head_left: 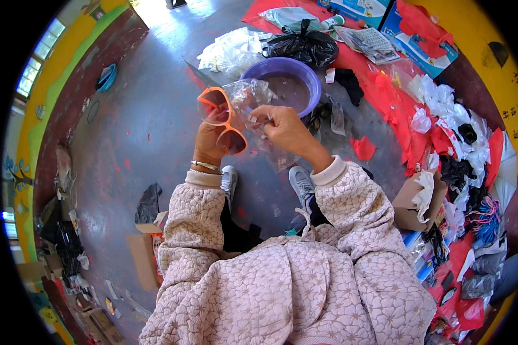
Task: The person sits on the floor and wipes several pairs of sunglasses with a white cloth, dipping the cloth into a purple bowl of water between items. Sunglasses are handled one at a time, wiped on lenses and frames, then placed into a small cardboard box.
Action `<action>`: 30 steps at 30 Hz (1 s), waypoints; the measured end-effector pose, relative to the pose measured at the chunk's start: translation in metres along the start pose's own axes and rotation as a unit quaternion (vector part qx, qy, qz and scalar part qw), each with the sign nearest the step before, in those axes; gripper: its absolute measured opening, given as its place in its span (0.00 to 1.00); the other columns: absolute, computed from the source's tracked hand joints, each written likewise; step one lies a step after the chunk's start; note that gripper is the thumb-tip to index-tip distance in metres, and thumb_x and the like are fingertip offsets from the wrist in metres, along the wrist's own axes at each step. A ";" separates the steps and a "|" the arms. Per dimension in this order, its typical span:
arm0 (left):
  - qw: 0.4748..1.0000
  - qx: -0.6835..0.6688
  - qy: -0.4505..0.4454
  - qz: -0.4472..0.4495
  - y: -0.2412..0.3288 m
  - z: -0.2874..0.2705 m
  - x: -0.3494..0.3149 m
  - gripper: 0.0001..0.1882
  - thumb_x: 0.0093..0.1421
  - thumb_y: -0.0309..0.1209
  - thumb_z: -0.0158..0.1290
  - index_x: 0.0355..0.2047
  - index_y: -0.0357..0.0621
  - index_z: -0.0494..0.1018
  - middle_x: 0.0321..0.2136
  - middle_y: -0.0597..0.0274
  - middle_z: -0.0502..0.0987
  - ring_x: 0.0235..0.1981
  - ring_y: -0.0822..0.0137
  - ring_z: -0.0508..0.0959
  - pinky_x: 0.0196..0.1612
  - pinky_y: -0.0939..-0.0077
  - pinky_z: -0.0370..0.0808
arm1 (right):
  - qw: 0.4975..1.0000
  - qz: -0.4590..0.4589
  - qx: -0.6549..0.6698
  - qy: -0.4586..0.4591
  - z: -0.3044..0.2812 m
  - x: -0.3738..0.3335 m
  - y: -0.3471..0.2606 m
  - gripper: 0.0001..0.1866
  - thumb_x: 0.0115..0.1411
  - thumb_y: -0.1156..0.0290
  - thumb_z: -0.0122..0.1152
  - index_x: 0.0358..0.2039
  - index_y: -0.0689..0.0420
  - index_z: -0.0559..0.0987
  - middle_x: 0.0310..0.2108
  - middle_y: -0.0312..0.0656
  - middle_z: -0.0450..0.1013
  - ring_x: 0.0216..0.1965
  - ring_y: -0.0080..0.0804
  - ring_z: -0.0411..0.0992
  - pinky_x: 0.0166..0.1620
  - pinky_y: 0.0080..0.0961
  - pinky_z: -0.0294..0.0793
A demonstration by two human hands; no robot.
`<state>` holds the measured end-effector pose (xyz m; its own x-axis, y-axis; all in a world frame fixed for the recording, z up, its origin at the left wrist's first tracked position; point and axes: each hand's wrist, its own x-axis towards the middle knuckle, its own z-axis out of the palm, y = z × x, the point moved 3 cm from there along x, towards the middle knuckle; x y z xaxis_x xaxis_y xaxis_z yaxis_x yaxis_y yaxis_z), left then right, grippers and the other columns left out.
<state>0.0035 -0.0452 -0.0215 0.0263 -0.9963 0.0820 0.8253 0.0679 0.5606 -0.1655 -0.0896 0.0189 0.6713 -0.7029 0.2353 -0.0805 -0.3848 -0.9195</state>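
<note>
My left hand [213, 140] holds a pair of orange-framed sunglasses [220, 117] with tinted lenses, raised in front of me. My right hand [285, 129] pinches a clear plastic bag [248, 95] that lies against the sunglasses and hangs down below my fingers. Both hands are close together above the grey floor, just in front of a purple plastic basin [311, 77]. A bracelet sits on my left wrist. My grey shoes [301, 181] show below the hands.
A black plastic bag [302, 46] and clear wrappers [230, 52] lie behind the basin. Red, white and black plastic scraps [443, 126] are heaped at the right, with a cardboard box [411, 201]. More cardboard [144, 256] and clutter lie at the left.
</note>
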 end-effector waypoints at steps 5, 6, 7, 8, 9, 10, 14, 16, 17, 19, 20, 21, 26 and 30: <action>0.987 0.155 0.041 -0.025 -0.001 0.031 0.001 0.15 0.57 0.25 0.42 0.45 0.33 0.64 0.49 0.46 0.66 0.51 0.54 0.68 0.50 0.64 0.69 | 0.992 0.043 -0.018 -0.118 -0.001 0.007 0.011 0.16 0.48 0.77 0.47 0.38 0.61 0.76 0.31 0.47 0.75 0.30 0.32 0.74 0.36 0.27 0.71; 0.991 0.127 0.044 -0.012 0.000 0.027 0.004 0.16 0.57 0.25 0.42 0.45 0.32 0.64 0.50 0.45 0.65 0.52 0.54 0.66 0.52 0.64 0.67 | 0.988 0.078 0.058 -0.118 0.000 0.009 0.016 0.16 0.48 0.76 0.48 0.39 0.62 0.76 0.31 0.46 0.75 0.30 0.30 0.74 0.36 0.26 0.71; 0.994 0.099 0.046 0.001 0.004 0.022 0.010 0.16 0.57 0.25 0.41 0.46 0.32 0.63 0.51 0.45 0.64 0.53 0.54 0.65 0.53 0.63 0.66 | 0.978 0.114 0.132 -0.117 0.002 0.010 0.020 0.16 0.49 0.75 0.49 0.39 0.63 0.75 0.30 0.45 0.75 0.29 0.28 0.73 0.36 0.25 0.71; 0.996 0.072 0.049 0.016 0.008 0.015 0.013 0.16 0.57 0.25 0.41 0.46 0.31 0.63 0.51 0.45 0.63 0.54 0.53 0.64 0.54 0.63 0.64 | 0.968 0.141 0.169 -0.117 0.004 0.006 0.021 0.16 0.50 0.74 0.51 0.40 0.63 0.75 0.30 0.44 0.75 0.30 0.27 0.73 0.36 0.24 0.71; 0.997 0.029 0.066 0.020 0.014 0.009 0.015 0.17 0.58 0.26 0.41 0.48 0.31 0.62 0.53 0.45 0.62 0.56 0.53 0.62 0.57 0.61 0.61 | 0.958 0.164 0.202 -0.118 0.002 0.004 0.015 0.16 0.50 0.72 0.52 0.40 0.63 0.75 0.30 0.43 0.75 0.30 0.27 0.72 0.36 0.24 0.71; 0.998 -0.022 0.050 0.012 0.018 0.003 0.014 0.17 0.59 0.26 0.41 0.47 0.31 0.62 0.53 0.45 0.62 0.56 0.53 0.62 0.56 0.61 0.61 | 0.947 0.186 0.235 -0.119 0.002 0.003 0.012 0.17 0.50 0.71 0.54 0.41 0.64 0.74 0.30 0.43 0.75 0.30 0.26 0.72 0.36 0.23 0.71; 0.989 -0.044 0.136 0.040 0.025 0.003 0.007 0.16 0.59 0.27 0.42 0.47 0.31 0.63 0.52 0.45 0.63 0.55 0.53 0.63 0.56 0.62 0.63 | 0.981 0.059 0.085 -0.164 -0.004 0.003 0.023 0.19 0.49 0.69 0.56 0.41 0.66 0.73 0.31 0.45 0.75 0.33 0.28 0.73 0.36 0.24 0.71; 0.981 -0.020 0.180 0.065 0.032 0.004 0.000 0.16 0.60 0.27 0.42 0.47 0.32 0.64 0.52 0.45 0.63 0.54 0.52 0.63 0.55 0.62 0.64 | 0.988 0.025 0.051 -0.141 -0.007 0.002 0.017 0.19 0.49 0.69 0.57 0.41 0.66 0.73 0.31 0.46 0.75 0.34 0.27 0.73 0.37 0.24 0.70; 0.984 -0.039 0.161 0.068 0.033 0.000 -0.001 0.16 0.60 0.27 0.42 0.46 0.32 0.64 0.51 0.45 0.64 0.54 0.53 0.64 0.54 0.62 0.64 | 0.991 0.022 -0.022 -0.132 -0.008 0.003 0.018 0.19 0.49 0.70 0.57 0.41 0.66 0.73 0.32 0.46 0.75 0.34 0.28 0.73 0.37 0.25 0.70; 0.987 -0.057 0.131 0.071 0.037 -0.004 -0.003 0.15 0.60 0.27 0.41 0.46 0.32 0.64 0.51 0.46 0.64 0.54 0.53 0.64 0.54 0.63 0.65 | 0.980 0.019 -0.167 -0.106 -0.010 0.003 0.020 0.19 0.49 0.70 0.57 0.41 0.66 0.73 0.32 0.47 0.75 0.34 0.29 0.73 0.38 0.25 0.70; 0.988 -0.056 0.121 0.075 0.040 -0.006 -0.004 0.15 0.60 0.27 0.41 0.46 0.33 0.64 0.51 0.46 0.64 0.54 0.53 0.64 0.54 0.63 0.65 | 0.980 0.042 -0.139 -0.133 -0.010 0.004 0.020 0.18 0.50 0.71 0.56 0.42 0.67 0.73 0.33 0.46 0.75 0.35 0.29 0.73 0.38 0.24 0.70; 0.989 -0.055 0.111 0.080 0.044 -0.007 -0.005 0.15 0.60 0.27 0.40 0.46 0.33 0.64 0.50 0.46 0.65 0.53 0.54 0.64 0.54 0.63 0.65 | 0.978 0.065 -0.112 -0.161 -0.010 0.006 0.017 0.18 0.52 0.71 0.55 0.42 0.67 0.72 0.34 0.44 0.74 0.36 0.28 0.73 0.39 0.23 0.70; 0.979 -0.026 0.167 0.111 0.051 -0.010 -0.012 0.14 0.60 0.28 0.39 0.44 0.34 0.66 0.50 0.47 0.66 0.53 0.56 0.66 0.54 0.62 0.65 | 0.986 0.116 0.114 -0.029 -0.031 0.009 0.006 0.11 0.54 0.72 0.53 0.36 0.64 0.75 0.32 0.43 0.75 0.29 0.28 0.74 0.33 0.20 0.72; 0.983 -0.035 0.123 0.131 0.053 -0.001 -0.017 0.14 0.60 0.28 0.38 0.43 0.35 0.66 0.44 0.52 0.70 0.49 0.59 0.69 0.51 0.63 0.67 | 0.978 0.170 0.110 0.042 -0.043 0.011 0.009 0.09 0.56 0.69 0.52 0.33 0.61 0.76 0.28 0.40 0.74 0.27 0.22 0.73 0.29 0.14 0.69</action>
<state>0.0470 -0.0249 0.0063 0.3711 -0.9285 0.0085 0.8087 0.3277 0.4884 -0.1905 -0.1268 0.0265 0.5692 -0.8183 -0.0803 -0.1219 0.0126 -0.9925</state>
